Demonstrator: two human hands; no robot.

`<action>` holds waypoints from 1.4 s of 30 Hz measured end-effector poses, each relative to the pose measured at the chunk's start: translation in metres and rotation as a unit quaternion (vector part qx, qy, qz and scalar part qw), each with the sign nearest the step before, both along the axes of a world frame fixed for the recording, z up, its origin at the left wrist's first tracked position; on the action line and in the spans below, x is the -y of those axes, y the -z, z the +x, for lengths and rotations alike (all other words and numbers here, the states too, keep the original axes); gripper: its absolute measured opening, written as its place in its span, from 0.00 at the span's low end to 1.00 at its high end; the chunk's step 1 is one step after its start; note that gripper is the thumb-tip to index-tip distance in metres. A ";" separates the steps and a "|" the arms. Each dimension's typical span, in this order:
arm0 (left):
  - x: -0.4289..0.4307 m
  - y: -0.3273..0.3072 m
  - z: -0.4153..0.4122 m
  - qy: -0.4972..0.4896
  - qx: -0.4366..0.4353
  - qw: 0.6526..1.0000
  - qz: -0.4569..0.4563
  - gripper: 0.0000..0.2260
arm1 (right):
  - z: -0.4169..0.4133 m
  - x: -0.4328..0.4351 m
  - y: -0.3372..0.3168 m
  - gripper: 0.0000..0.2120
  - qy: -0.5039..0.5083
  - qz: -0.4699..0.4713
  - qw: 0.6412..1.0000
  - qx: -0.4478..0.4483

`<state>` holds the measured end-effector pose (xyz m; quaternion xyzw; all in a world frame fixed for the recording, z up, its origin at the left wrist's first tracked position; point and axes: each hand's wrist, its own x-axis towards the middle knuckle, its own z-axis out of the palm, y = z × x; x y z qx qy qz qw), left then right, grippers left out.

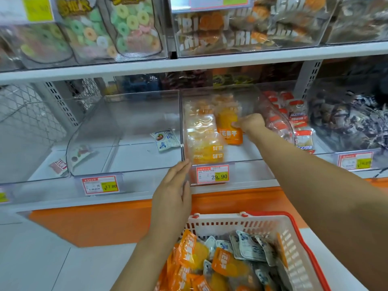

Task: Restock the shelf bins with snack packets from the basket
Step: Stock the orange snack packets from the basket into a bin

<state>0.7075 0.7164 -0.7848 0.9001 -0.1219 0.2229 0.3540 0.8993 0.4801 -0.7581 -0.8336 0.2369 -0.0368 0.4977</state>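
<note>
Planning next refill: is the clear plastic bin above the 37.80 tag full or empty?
Nearly empty: the clear plastic bin shows bare floor and one white-and-blue packet by its right wall.

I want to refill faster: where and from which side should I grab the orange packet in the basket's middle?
Pinch the orange packet at its orange printed end, coming down from above: it lies face up on top of the pile in the basket. The left hand holds nothing; the right hand holds a packet in the bin.
</note>
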 end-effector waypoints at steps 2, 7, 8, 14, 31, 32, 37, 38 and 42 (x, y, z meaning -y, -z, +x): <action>-0.003 0.002 0.005 0.015 -0.006 1.000 0.003 0.21 | 0.005 0.000 0.003 0.21 0.019 -0.035 0.999 0.005; -0.006 0.002 0.008 0.013 0.015 1.000 0.021 0.21 | 0.007 0.002 0.010 0.16 0.013 0.003 1.000 -0.002; -0.005 0.002 0.007 0.016 0.015 1.000 0.020 0.21 | 0.006 0.002 0.009 0.15 0.011 0.005 1.000 -0.001; -0.001 0.006 -0.003 0.044 -0.012 0.999 0.028 0.24 | -0.050 -0.006 -0.017 0.13 -0.028 -0.035 0.990 0.136; -0.025 0.134 -0.094 0.104 -0.391 0.877 0.260 0.15 | -0.275 0.026 0.191 0.13 -0.053 -0.153 0.977 -0.139; -0.028 0.138 -0.099 0.112 -0.401 0.869 0.266 0.16 | -0.286 0.030 0.202 0.14 -0.051 -0.139 0.971 -0.185; -0.030 0.142 -0.103 0.115 -0.407 0.860 0.287 0.18 | -0.313 0.030 0.226 0.17 -0.071 -0.158 0.947 -0.272; -0.029 0.142 -0.102 0.113 -0.411 0.860 0.282 0.16 | -0.311 0.031 0.227 0.17 -0.057 -0.132 0.959 -0.243; -0.024 0.139 -0.101 0.104 -0.424 0.857 0.274 0.12 | -0.302 0.026 0.220 0.19 -0.042 -0.104 0.985 -0.135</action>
